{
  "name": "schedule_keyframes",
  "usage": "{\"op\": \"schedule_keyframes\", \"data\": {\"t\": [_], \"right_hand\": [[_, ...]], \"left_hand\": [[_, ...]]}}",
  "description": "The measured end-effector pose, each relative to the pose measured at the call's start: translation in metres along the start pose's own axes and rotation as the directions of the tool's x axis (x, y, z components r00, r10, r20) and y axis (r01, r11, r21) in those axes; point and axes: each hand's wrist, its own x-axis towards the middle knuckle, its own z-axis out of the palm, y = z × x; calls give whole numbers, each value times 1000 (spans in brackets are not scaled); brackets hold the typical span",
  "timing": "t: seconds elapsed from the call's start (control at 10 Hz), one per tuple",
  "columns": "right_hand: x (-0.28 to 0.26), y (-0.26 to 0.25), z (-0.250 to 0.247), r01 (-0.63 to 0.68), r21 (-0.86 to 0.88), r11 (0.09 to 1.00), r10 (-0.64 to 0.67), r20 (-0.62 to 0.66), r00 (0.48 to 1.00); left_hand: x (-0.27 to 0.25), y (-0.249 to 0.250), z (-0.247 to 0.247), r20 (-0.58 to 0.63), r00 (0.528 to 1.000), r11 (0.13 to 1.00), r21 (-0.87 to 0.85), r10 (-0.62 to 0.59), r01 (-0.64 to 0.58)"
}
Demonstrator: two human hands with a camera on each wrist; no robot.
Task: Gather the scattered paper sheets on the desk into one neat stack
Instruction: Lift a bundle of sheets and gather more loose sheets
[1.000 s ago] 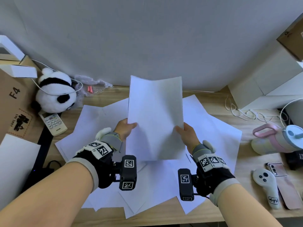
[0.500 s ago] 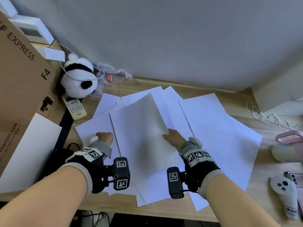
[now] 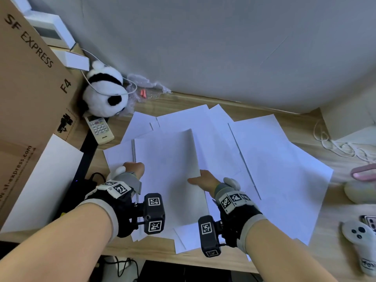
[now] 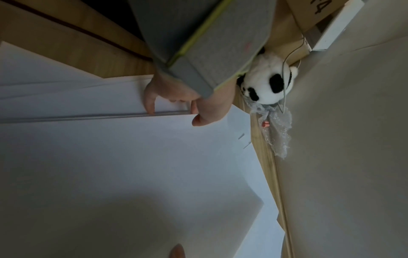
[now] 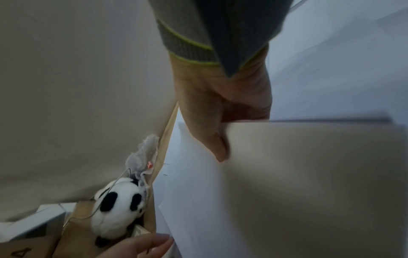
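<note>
A thin stack of white sheets (image 3: pixel 166 169) lies low over the scattered paper on the wooden desk (image 3: pixel 183 102), its right edge lifted a little. My left hand (image 3: pixel 133 168) grips the stack's left edge; the left wrist view shows its thumb on top and its fingers (image 4: pixel 150 104) curled under the stack's edge (image 4: pixel 88 115). My right hand (image 3: pixel 203 180) holds the right edge of the stack (image 5: pixel 309 174), its thumb (image 5: pixel 218 148) pressed on top and the fingers hidden beneath. Several loose sheets (image 3: pixel 274 169) fan out to the right and behind.
At the back left sit a panda plush (image 3: pixel 103 94), a remote (image 3: pixel 99 127) and a cardboard box (image 3: pixel 30 88). A white board (image 3: pixel 44 180) leans at the left. On the right are a white cable (image 3: pixel 335 147), a pink-handled cup (image 3: pixel 364 174) and a white controller (image 3: pixel 360 241).
The stack, held upright a second ago, has been lowered nearly flat over the scattered sheets and shifted left. Both hands came down with it.
</note>
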Motion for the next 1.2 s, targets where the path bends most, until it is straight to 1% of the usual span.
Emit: {"op": "schedule_keyframes", "data": {"t": [0.1, 0.2, 0.3, 0.4, 0.5, 0.6, 0.7, 0.8, 0.9, 1.0, 1.1, 1.2], "right_hand": [[-6, 2, 4, 7, -16, 1000, -8, -41, 999], [-9, 4, -4, 50, 5, 999, -49, -103, 993], [-17, 7, -32, 70, 58, 996, -57, -198, 978], [-22, 18, -68, 45, 139, 989, 4, -332, 943], [-28, 33, -96, -1, 201, 980, 86, -414, 906], [-31, 43, -111, -42, 211, 977, 130, -424, 896], [-28, 47, -116, -75, 186, 980, 148, -413, 899], [-22, 45, -119, -76, 138, 988, 130, -444, 886], [-12, 37, -128, -29, 126, 992, 87, -488, 869], [-7, 22, -134, -17, 57, 998, 39, -424, 905], [6, 8, -132, -19, 18, 1000, 24, -359, 933], [22, 1, -125, -68, -2, 998, 62, -375, 925]], "left_hand": [[-2, 2, -1, -30, 999, 997, 74, 10, -8], [16, 5, 4, -38, 998, 997, 51, 57, -55], [19, 14, 12, -37, 996, 996, -37, 76, -77], [0, 25, 22, -83, 991, 992, -60, 109, -114], [-24, 36, 36, 19, 994, 987, -129, 103, -100], [-42, 41, 53, 256, 959, 980, -188, 118, -70], [-49, 39, 70, 346, 927, 989, -81, 147, -127], [-46, 43, 77, 270, 950, 987, -9, 157, -161], [-40, 50, 72, 172, 973, 986, 42, 151, -160], [-33, 51, 67, 120, 983, 990, 17, 138, -141], [-29, 53, 64, 78, 987, 990, -26, 140, -138], [-28, 55, 62, 37, 993, 991, -73, 112, -109]]}}
